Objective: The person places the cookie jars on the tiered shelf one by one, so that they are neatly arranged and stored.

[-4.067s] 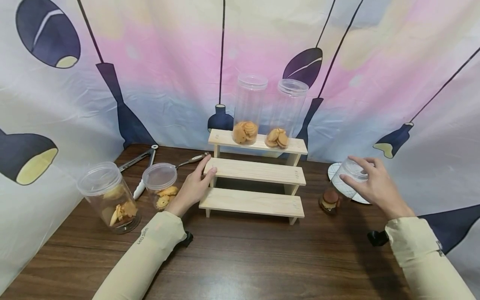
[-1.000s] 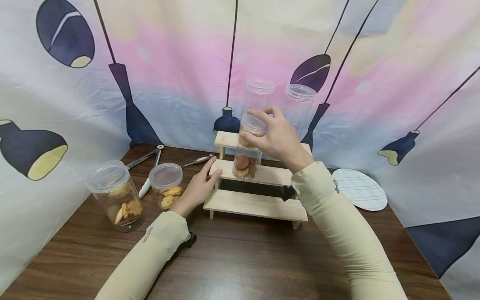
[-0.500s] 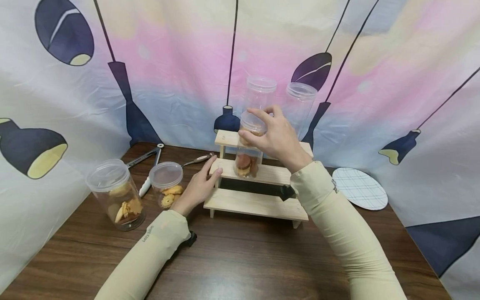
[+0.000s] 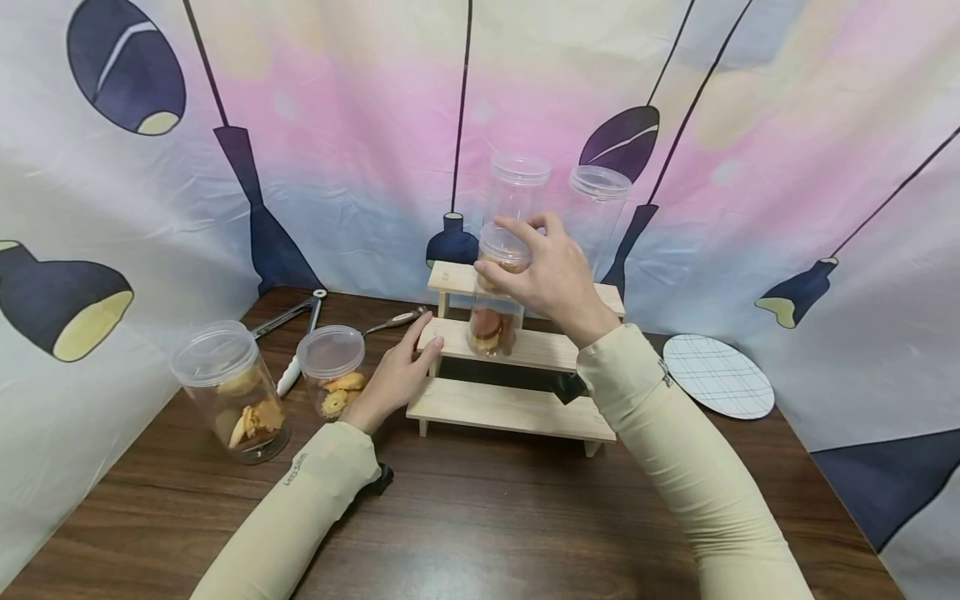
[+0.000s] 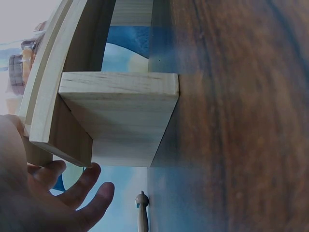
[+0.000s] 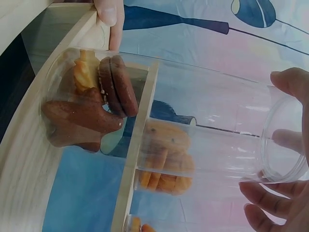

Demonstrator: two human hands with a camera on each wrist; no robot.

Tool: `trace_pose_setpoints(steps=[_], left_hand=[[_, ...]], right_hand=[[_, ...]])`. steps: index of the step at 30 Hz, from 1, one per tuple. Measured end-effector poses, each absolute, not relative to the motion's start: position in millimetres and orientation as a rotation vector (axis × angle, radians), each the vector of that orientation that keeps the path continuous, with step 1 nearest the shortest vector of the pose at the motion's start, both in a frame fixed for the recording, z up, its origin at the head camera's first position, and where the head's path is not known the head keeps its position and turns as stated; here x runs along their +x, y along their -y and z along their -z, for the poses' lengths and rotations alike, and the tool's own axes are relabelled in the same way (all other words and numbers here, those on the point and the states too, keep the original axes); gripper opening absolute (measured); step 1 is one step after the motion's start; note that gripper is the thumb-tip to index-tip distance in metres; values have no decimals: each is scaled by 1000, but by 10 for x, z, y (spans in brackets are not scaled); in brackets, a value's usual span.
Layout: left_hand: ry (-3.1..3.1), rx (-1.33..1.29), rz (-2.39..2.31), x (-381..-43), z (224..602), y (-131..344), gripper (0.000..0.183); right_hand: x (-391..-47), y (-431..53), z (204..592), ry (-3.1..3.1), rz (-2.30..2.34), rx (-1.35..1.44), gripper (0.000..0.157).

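The jar (image 4: 496, 321) stands upright at the centre of the head view, its base over the left half of the middle tier (image 4: 551, 348) and seemingly resting on it; its long axis runs nearly vertical there. The right wrist view shows the same axis crosswise: brown and yellow cookies (image 6: 82, 118) at the left end, the lid (image 4: 504, 242) at the right.

The right hand (image 4: 553, 271) is on the jar, reaching in from the right and holding it at the top, thumb on one side of the lid and fingers on the other, opened about as wide as the lid. The jar's body hangs below this hold, out of the palm.

The left hand (image 4: 393, 379) lies to the lower left of the jar, apart from it. It grasps no jar; its fingers are loosely spread and touch the left end of the rack (image 4: 517, 410).

Just behind the jar, on the top tier (image 4: 453, 277), stands one tall jar (image 4: 519, 196); another tall jar (image 4: 596, 212) is to its right, partly hidden by the right hand.
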State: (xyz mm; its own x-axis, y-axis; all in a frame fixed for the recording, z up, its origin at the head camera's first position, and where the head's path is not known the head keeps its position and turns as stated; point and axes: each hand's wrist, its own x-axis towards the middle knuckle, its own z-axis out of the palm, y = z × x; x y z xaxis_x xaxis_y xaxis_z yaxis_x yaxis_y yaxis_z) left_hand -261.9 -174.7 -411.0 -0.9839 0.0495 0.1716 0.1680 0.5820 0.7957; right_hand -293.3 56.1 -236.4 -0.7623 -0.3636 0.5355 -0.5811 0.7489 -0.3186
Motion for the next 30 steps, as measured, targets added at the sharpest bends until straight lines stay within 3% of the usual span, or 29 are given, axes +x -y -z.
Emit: trace_pose_setpoints(steps=[11, 21, 30], left_hand=[[2672, -187, 1355, -2623, 4110, 1747, 69], [2678, -182, 1364, -2613, 4119, 1743, 70], [2672, -197, 1354, -2604, 4129, 1748, 70]], right_hand=[[-2907, -556, 2337, 2528, -649, 702, 73], [-2867, -653, 2303, 2565, -787, 653, 95], [-2743, -1032, 2295, 2513, -865, 624, 84]])
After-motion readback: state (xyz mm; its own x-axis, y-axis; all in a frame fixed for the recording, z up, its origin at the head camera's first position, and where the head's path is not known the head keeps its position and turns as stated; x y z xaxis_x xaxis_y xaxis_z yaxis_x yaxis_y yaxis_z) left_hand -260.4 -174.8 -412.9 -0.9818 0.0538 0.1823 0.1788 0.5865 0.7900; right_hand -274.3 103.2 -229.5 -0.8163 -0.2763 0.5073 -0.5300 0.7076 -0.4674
